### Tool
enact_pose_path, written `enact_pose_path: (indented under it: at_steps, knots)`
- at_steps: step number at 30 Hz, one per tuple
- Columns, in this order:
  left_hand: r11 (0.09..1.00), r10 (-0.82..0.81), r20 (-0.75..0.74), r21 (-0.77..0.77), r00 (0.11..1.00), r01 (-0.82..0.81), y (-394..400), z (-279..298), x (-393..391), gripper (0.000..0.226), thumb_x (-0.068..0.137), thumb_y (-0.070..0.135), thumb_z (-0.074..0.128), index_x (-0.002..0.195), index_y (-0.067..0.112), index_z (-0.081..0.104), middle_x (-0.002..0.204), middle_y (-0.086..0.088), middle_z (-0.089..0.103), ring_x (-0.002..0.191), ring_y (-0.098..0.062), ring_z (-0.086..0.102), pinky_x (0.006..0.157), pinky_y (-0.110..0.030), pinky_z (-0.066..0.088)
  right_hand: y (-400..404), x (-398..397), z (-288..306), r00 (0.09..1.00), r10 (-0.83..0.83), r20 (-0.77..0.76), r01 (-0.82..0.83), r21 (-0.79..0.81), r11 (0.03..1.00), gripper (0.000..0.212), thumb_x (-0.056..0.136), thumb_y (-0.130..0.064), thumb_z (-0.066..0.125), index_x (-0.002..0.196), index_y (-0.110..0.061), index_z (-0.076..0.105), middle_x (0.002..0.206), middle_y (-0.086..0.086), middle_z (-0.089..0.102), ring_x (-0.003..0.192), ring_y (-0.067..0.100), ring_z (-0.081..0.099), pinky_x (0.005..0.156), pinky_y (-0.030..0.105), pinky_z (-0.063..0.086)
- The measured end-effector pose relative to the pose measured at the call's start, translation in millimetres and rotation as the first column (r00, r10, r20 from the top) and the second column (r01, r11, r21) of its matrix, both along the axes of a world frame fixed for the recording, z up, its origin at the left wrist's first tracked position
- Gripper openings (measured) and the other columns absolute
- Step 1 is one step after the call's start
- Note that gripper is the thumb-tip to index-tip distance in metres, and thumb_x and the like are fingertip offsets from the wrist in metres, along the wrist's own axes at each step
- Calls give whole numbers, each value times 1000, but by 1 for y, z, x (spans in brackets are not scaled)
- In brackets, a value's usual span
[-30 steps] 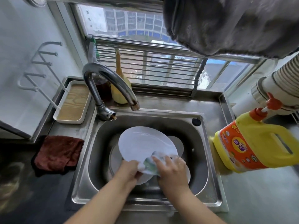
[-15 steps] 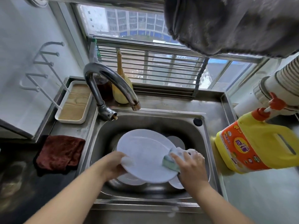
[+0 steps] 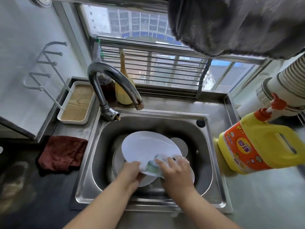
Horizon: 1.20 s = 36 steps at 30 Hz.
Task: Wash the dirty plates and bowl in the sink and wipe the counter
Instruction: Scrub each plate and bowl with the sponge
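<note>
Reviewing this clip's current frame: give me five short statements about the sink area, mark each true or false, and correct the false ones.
1. The left hand holds the white plate at its near edge. True.
2. The right hand presses a sponge onto the plate. True.
3. Water is running from the faucet. False: no stream shows at the spout.
4. The dark red cloth lies inside the sink. False: it lies on the counter left of the sink.
5. The yellow detergent jug stands right of the sink. True.
</note>
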<state>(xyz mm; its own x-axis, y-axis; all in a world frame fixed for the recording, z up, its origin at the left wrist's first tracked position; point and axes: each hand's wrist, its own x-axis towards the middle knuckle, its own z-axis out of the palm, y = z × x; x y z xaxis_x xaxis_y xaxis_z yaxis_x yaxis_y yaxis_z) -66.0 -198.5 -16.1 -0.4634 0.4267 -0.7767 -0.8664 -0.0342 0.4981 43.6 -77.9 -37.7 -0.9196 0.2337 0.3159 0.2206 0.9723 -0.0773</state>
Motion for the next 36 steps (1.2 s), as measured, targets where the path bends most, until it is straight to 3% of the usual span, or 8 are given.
enact_pose_path:
  at_steps: [5, 9, 14, 17, 19, 25, 31, 36]
  knots:
    - [989, -137, 19, -53, 990, 138, -22, -5, -38, 37, 88, -12, 34, 117, -7, 56, 109, -21, 66, 99, -32, 62, 65, -35, 60, 41, 16, 9, 995, -95, -23, 95, 24, 995, 51, 45, -18, 66, 95, -25, 71, 86, 3, 66, 76, 35, 59, 68, 41, 45]
    - [999, 29, -52, -14, 998, -29, -6, -13, -6, 47, 79, -12, 46, 125, -6, 54, 116, -29, 62, 106, -44, 61, 66, -41, 60, -4, -8, 11, 995, -93, -21, 92, -60, 994, 54, 40, -15, 73, 92, -29, 71, 83, -1, 67, 75, 33, 60, 71, 36, 37]
    - [974, -224, -94, -24, 970, 223, -20, 6, -27, 48, 70, -5, 54, 117, -2, 60, 107, -20, 70, 97, -34, 67, 75, -43, 59, 33, 11, 7, 997, -78, -23, 78, 1, 997, 52, 47, -16, 59, 96, -26, 72, 82, 3, 66, 71, 35, 60, 63, 40, 46]
    - [998, -64, -45, 3, 997, 64, -14, 3, -16, 43, 79, -12, 45, 120, -11, 54, 111, -26, 64, 98, -37, 62, 63, -38, 60, 13, 2, 12, 987, -160, -24, 159, -49, 986, 49, 46, -16, 63, 93, -28, 72, 82, 0, 67, 76, 33, 60, 70, 37, 40]
    - [998, -34, -20, 52, 999, 35, -2, -2, 4, 55, 61, -10, 53, 116, -13, 56, 106, -28, 65, 90, -35, 65, 57, -34, 59, -12, -7, 8, 996, -82, -18, 80, -88, 993, 50, 44, -20, 72, 93, -31, 71, 82, -2, 67, 75, 31, 61, 68, 35, 41]
    - [991, -135, -25, -1, 991, 135, -28, -15, -32, 46, 79, -10, 46, 124, -6, 54, 117, -24, 64, 109, -37, 61, 72, -40, 59, 30, 10, 12, 991, -134, -14, 134, -19, 991, 57, 38, -12, 80, 93, -27, 73, 79, 1, 66, 73, 33, 60, 69, 38, 43]
    - [993, -89, -64, 67, 994, 93, -12, -4, -9, 61, 58, -8, 59, 119, -7, 59, 111, -24, 67, 98, -33, 68, 69, -37, 59, -5, -5, 15, 1000, 12, -24, -13, -49, 999, 73, 37, -21, 80, 106, -33, 58, 88, -1, 68, 76, 31, 61, 67, 38, 46]
    - [982, -187, 16, 14, 982, 187, -32, -8, -35, 59, 70, -7, 52, 129, -5, 50, 120, -25, 63, 111, -40, 60, 75, -45, 57, 17, -2, 14, 989, -142, -29, 141, -37, 989, 63, 37, -11, 80, 97, -28, 71, 85, 2, 67, 82, 32, 55, 74, 35, 30]
